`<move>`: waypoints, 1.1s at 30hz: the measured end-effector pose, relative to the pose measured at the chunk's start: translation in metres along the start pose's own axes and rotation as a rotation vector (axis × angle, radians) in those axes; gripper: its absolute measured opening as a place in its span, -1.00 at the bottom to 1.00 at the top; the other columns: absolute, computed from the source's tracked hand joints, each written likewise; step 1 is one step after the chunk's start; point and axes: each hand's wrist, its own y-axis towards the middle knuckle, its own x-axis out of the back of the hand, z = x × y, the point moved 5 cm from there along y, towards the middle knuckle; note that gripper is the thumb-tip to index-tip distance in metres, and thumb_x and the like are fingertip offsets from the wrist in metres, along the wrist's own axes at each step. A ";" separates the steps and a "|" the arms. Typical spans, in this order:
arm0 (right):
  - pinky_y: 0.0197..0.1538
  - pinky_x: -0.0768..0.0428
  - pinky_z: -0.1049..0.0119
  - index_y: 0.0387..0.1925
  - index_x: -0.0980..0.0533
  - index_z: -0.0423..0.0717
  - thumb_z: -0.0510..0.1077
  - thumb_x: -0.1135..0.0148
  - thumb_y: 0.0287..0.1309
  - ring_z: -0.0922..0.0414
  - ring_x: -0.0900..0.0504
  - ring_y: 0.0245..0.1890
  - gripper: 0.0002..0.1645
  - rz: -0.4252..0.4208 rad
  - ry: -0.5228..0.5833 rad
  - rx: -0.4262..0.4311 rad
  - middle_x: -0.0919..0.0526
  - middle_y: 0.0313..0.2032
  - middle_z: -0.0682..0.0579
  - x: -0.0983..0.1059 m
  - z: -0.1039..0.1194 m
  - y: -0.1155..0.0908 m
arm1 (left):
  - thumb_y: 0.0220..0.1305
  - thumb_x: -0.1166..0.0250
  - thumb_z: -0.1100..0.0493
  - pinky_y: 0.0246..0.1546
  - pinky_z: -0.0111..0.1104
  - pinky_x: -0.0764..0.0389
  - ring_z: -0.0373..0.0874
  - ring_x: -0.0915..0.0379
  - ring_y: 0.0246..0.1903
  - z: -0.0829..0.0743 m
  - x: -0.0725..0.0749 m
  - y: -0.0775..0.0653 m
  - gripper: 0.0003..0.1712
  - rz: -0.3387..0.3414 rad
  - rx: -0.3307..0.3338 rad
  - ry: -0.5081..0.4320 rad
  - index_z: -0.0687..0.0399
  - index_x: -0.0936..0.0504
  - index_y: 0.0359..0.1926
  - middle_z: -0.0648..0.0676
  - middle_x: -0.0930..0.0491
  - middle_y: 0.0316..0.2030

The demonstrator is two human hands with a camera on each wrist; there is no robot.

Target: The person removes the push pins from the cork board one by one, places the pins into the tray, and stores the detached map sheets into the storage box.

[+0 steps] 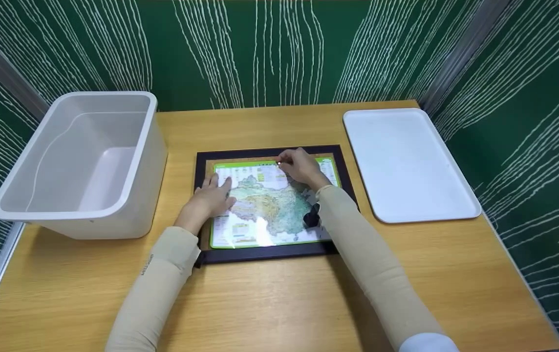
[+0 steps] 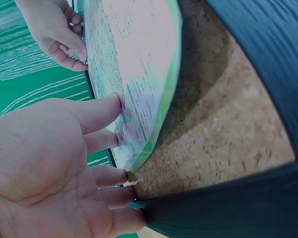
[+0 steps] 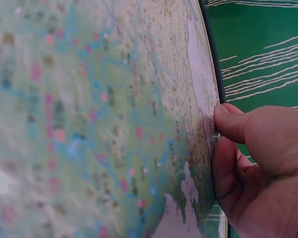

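A glossy map sheet with a green border lies on a cork board inside a black frame. My left hand rests with spread fingers on the sheet's left side. In the left wrist view, the fingertips of the left hand touch the sheet and reach the frame, and the sheet's edge bows up off the cork. At the sheet's top edge my right hand pinches a small pale pin between thumb and forefinger. The fingers of the right hand mostly hide it in the right wrist view.
A deep white plastic bin stands to the left on the wooden table. To the right lies a flat white tray. Green walls with white streaks enclose the back and sides. A dark shadow-like patch shows beside the right sleeve.
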 end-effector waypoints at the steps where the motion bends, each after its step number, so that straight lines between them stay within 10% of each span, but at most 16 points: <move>1: 0.09 -0.55 0.09 0.08 -0.64 0.00 -0.10 -0.15 0.49 0.06 -0.62 -0.04 -0.74 0.001 -0.006 0.001 -0.69 -0.03 0.01 0.000 0.000 0.000 | 0.62 0.08 -0.06 0.47 0.21 0.18 0.31 0.49 0.54 0.000 0.000 0.000 -0.24 0.000 -0.003 0.003 0.15 0.10 0.62 0.42 0.34 0.56; 33: 0.09 -0.51 0.07 0.11 -0.60 0.02 0.01 -0.12 0.51 0.03 -0.52 -0.02 -0.70 0.007 -0.094 -0.011 -0.56 0.02 -0.04 0.000 -0.001 -0.001 | 0.63 0.09 -0.05 0.47 0.21 0.19 0.30 0.51 0.55 0.000 0.000 0.002 -0.24 0.026 0.010 0.006 0.14 0.13 0.63 0.41 0.37 0.56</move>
